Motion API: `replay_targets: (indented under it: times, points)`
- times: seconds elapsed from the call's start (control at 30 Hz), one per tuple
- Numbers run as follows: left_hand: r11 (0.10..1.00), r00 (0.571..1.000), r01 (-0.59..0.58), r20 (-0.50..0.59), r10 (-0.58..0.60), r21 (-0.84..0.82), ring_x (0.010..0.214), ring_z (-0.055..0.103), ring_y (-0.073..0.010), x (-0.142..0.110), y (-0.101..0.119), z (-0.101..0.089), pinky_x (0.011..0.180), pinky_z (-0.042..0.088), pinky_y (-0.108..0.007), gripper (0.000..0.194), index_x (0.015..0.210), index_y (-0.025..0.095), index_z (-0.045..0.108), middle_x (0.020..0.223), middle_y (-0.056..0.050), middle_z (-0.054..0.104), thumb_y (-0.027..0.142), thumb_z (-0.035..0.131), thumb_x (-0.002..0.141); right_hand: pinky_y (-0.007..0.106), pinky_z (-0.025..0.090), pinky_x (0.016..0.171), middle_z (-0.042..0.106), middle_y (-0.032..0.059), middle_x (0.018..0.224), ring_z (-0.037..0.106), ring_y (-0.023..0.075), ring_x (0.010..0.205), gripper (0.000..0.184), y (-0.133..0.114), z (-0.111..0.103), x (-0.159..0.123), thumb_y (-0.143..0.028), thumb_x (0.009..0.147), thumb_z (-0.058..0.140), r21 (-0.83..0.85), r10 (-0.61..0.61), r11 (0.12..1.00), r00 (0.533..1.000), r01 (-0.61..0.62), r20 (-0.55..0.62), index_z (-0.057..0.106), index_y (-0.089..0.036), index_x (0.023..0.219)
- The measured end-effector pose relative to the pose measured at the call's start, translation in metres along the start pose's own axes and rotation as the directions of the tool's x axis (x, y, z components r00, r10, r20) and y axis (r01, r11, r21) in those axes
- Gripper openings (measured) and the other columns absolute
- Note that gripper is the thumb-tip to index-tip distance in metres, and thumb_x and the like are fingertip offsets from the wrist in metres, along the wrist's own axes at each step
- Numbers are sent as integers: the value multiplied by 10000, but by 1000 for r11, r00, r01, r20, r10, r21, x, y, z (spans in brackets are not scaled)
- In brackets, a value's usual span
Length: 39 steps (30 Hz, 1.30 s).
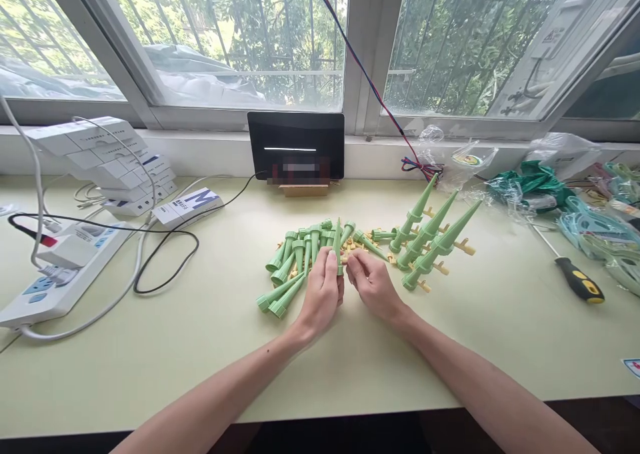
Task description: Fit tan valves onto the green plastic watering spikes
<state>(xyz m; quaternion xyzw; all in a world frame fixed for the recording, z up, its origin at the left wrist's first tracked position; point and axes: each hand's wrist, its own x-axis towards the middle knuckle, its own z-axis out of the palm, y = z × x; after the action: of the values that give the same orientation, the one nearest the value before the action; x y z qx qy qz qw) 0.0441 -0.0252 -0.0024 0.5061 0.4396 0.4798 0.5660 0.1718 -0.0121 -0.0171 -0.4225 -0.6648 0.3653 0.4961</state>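
So, hands first: the left hand (323,284) has its fingers wrapped around a green spike (338,241), and the right hand (369,282) is bunched up just beside it at 3 o'clock, fingertips pinched on a little yellow fitting (345,259) at the spike's lower end. Exact grip's a bit hidden behind the fingers, tbh. The spike's long axis runs 12 to 6, skinny tip toward 12, and the fitting sticks out sideways toward 3, so the left hand has the spike's body while the right is the nearer one to the fitting. Zooming out, there's a messy heap of loose green cones (299,249) from about 10 to 12 o'clock, closest to the left hand, with more yellow bits (350,245) mixed in. Over at 2 o'clock, nearer the right hand, is a neat cluster of spikes (433,237), tips angled toward 1, yellow fittings poking out the sides. Further off on the table (320,374): a dark screen (297,141) around 12, a screwdriver (575,277) out at 3, plastic bags (533,184) around 2, a white power strip (65,294) at 9 and stacked white boxes (115,161) around 10.
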Motion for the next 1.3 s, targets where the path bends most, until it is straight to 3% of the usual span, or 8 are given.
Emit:
replay_targets:
  times: [0.37,0.67,0.83,1.03,1.3]
  points:
    - [999,998,49,31,-49,3,405,219,-77,-2,0,1,364,204,-191,336,878,251,361,528,94,252,572,359,974,283,369,565,507,-8,654,443,146,587,290,0,-2,-1,-388,996,468,-7,-39,999,999,38,-24,532,-211,775]
    - [998,999,5,34,-7,59,422,257,-73,-1,-1,1,412,280,-206,324,997,238,440,567,88,298,555,378,975,293,318,526,418,-25,593,361,140,537,394,1,-2,0,-440,1011,406,-38,6,999,1000,-7,-17,398,-224,681]
    - [998,999,2,32,-4,63,415,248,-72,1,-4,0,404,256,-206,330,1001,238,446,554,90,292,560,378,974,291,304,524,402,-29,594,347,140,541,379,0,-3,0,-420,1007,426,-23,-3,1000,1000,2,-17,396,-225,683]
    - [999,998,43,48,-44,21,402,225,-67,0,-1,1,391,241,-196,336,923,246,397,545,98,261,579,390,963,290,328,551,440,-21,620,386,144,568,347,0,-4,0,-396,1001,447,-51,-33,998,999,32,-16,438,-220,702]
    - [997,997,77,31,-77,9,430,269,-84,-1,-3,2,393,252,-211,351,1029,239,437,558,85,289,580,419,949,293,297,536,383,-29,601,340,140,552,400,-1,-3,1,-416,1012,404,-78,-10,997,1000,8,-21,354,-226,664]
